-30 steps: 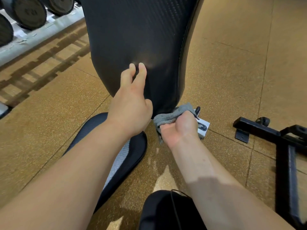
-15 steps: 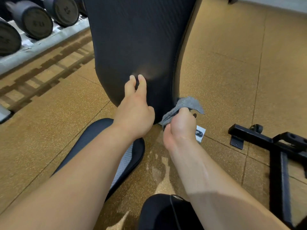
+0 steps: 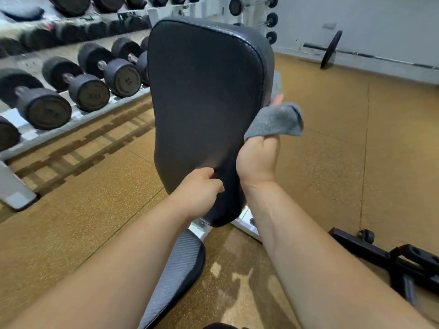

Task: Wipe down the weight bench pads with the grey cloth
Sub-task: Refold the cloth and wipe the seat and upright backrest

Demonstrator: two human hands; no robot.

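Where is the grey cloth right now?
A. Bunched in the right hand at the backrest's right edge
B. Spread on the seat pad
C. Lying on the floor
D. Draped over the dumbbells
A: the grey cloth is bunched in the right hand against the upright backrest pad.

Looking like a gym — dumbbells (image 3: 78, 87) sitting on a rack (image 3: 71, 122), bench back pad (image 3: 204, 110) standing upright, rubber floor (image 3: 356, 150).

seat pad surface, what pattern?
Dark carbon-fibre-style weave on the seat pad, clearest in the head view.
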